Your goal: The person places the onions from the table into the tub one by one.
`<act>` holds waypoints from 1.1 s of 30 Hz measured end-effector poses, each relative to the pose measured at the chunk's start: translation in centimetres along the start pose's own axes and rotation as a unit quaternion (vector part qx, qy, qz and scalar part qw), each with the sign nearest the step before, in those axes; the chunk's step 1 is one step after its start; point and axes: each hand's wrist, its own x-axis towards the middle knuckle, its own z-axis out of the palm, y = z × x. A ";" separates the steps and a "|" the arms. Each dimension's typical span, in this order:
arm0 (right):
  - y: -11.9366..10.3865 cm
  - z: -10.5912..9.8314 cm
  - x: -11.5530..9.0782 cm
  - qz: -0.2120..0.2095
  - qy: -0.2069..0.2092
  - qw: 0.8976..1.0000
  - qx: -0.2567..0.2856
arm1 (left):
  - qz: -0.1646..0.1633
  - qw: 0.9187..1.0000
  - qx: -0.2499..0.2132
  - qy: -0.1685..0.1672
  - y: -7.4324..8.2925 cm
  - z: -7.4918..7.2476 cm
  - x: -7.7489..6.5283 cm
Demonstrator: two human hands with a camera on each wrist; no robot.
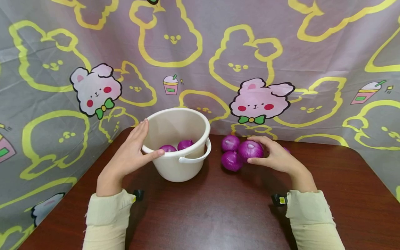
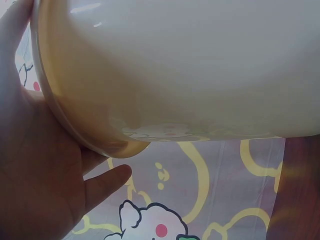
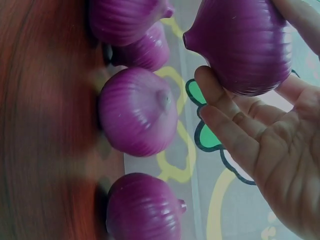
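Note:
A cream bucket (image 1: 179, 168) stands left of the middle of the table, its white handle (image 1: 197, 159) hanging at the front right. Two purple onions (image 1: 185, 144) show inside it. My left hand (image 1: 129, 152) holds the bucket's left side, thumb on the front rim and fingers along the left rim. To the right of the bucket, my right hand (image 1: 278, 154) grips a purple onion (image 3: 245, 47) between thumb and fingers, raised off the table in the right wrist view. Beside it, two more onions (image 1: 231, 161) lie close together, and another (image 1: 286, 150) is mostly hidden behind the hand.
The dark brown table (image 1: 212, 211) extends to a patterned cloth (image 1: 200, 80) with cartoon rabbits, which hangs behind and along the sides. In the right wrist view, several onions (image 3: 138, 111) rest along the table. Small black devices (image 1: 279, 199) sit at both cuffs.

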 end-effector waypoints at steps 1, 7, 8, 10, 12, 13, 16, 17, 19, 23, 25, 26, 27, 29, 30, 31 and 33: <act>0.0 0.0 0.0 -0.002 0.002 1.000 0.005 | -0.001 1.000 0.000 0.000 0.0 0.0 0.0; -0.1 0.0 -0.1 -0.010 0.029 0.999 0.033 | 0.001 1.000 0.000 -0.002 0.0 0.1 0.0; -0.1 0.0 -0.1 -0.011 0.034 0.999 0.033 | 0.002 1.000 0.000 -0.002 0.0 0.1 0.0; -0.2 -0.1 -0.1 -0.008 0.040 0.999 0.032 | 0.005 1.000 0.000 -0.002 -0.1 0.2 0.0; -0.4 -0.2 -0.1 -0.006 0.043 0.999 0.032 | 0.006 1.000 0.001 -0.001 -0.1 0.2 0.0; -0.5 -0.2 -0.1 -0.006 0.044 0.998 0.032 | 0.007 1.000 0.001 -0.002 -0.1 0.2 0.0; -0.8 -0.3 0.1 -0.009 0.043 0.998 0.040 | 0.005 1.000 0.002 -0.003 -0.1 0.1 0.0; -1.0 -0.3 0.1 -0.011 0.043 0.998 0.044 | 0.004 1.000 0.002 -0.003 -0.1 0.1 -0.1; -1.3 -0.4 0.2 -0.014 0.042 0.998 0.052 | 0.001 1.000 0.001 -0.004 0.0 0.0 -0.1; -1.8 -0.6 0.2 -0.013 0.042 0.997 0.066 | 0.001 1.000 0.000 -0.004 0.0 -0.1 -0.1; -2.0 -0.6 0.2 -0.009 0.042 0.997 0.067 | 0.000 1.000 -0.001 -0.004 0.0 -0.1 -0.1; -2.0 -0.6 0.2 -0.008 0.042 0.997 0.068 | 0.001 1.000 0.000 -0.004 0.0 -0.1 0.0; -2.1 -0.6 0.2 -0.007 0.042 0.997 0.068 | 0.001 1.000 0.000 -0.005 0.0 -0.1 0.0; -2.3 -0.7 0.2 -0.008 0.042 0.997 0.071 | 0.001 1.000 0.002 -0.005 0.0 -0.1 0.0; -2.4 -0.7 0.2 -0.009 0.042 0.996 0.075 | 0.001 1.000 0.003 -0.005 0.0 -0.1 0.0; -2.5 -0.7 0.2 -0.009 0.042 0.996 0.080 | 0.002 1.000 0.004 -0.005 0.0 -0.1 0.0; -2.8 -0.7 0.3 -0.009 0.042 0.995 0.088 | 0.003 1.000 0.006 -0.004 0.0 -0.1 0.1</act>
